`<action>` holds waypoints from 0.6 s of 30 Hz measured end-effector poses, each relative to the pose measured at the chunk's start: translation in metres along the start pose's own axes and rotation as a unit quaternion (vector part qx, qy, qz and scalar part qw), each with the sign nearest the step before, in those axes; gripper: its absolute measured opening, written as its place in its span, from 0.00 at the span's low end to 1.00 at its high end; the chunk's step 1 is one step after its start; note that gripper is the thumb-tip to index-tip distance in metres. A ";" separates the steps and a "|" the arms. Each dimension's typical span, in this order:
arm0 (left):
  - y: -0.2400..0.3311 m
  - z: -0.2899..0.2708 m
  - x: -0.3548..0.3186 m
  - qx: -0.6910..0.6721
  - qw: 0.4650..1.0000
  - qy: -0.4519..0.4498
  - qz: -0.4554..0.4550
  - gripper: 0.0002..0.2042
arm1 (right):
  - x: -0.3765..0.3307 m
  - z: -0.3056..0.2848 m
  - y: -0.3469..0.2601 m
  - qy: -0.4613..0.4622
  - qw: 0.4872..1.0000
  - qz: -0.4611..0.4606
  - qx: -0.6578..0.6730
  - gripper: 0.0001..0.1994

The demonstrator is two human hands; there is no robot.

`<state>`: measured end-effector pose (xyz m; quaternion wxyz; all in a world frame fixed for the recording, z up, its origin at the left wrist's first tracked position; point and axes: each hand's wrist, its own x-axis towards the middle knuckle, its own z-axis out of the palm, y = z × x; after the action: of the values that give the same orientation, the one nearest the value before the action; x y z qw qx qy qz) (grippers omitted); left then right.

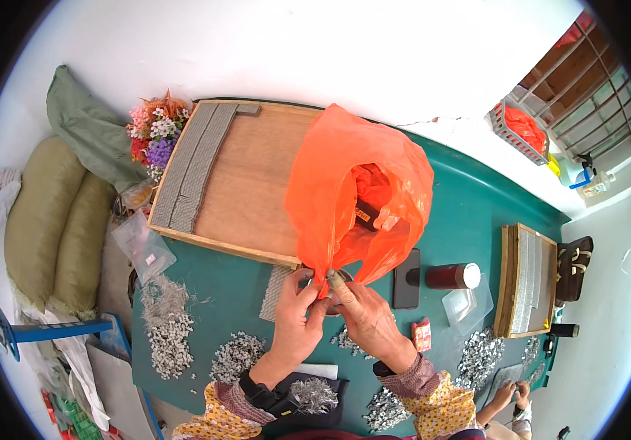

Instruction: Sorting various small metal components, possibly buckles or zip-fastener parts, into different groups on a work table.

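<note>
A thin orange-red plastic bag (315, 169) stands with its mouth turned toward me, partly over the right end of a wooden tray (257, 176). Inside it lie more red plastic and a dark item (365, 214) I cannot make out. My left hand (297, 319) pinches the gathered near edge of the bag. Close beside it, my right hand (370, 319) has its fingers closed on the same edge; something greyish covers its thumb tip. Behind the hands a round dish (341, 277) is mostly hidden.
Grey strips (202, 154) line the tray's left side. Piles of small metal pieces (238, 356) dot the green table (469, 198). A phone (406, 279), dark red cup (447, 276) and second tray (507, 279) are to the right. Another person's hands (512, 394) work at lower right.
</note>
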<state>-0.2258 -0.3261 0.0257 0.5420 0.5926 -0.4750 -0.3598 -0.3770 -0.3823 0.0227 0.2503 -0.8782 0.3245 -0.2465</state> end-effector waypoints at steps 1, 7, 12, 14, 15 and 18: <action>-0.004 0.000 -0.001 0.022 1.000 -0.001 0.016 0.10 | 0.000 0.002 0.000 -0.001 1.000 0.003 0.004 0.40; -0.013 0.001 -0.007 0.045 0.998 -0.014 0.032 0.12 | 0.005 -0.002 -0.008 0.001 1.000 0.013 -0.011 0.41; -0.012 0.000 -0.009 0.054 0.998 -0.025 0.017 0.13 | 0.006 0.003 -0.006 0.004 1.000 0.021 0.003 0.41; -0.011 0.001 -0.008 0.061 0.998 -0.021 0.010 0.17 | 0.007 0.007 -0.006 0.012 1.000 0.019 0.014 0.41; -0.013 0.002 -0.008 0.061 0.998 -0.022 0.008 0.17 | 0.007 0.009 -0.006 0.027 0.999 0.013 0.020 0.41; -0.018 0.004 -0.005 0.063 0.997 -0.007 0.035 0.21 | 0.010 0.009 -0.007 0.034 0.999 0.015 0.022 0.40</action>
<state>-0.2282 -0.3237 0.0070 0.5127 0.6059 -0.5208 -0.3144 -0.3618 -0.3819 0.0233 0.2618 -0.8585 0.3410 -0.2795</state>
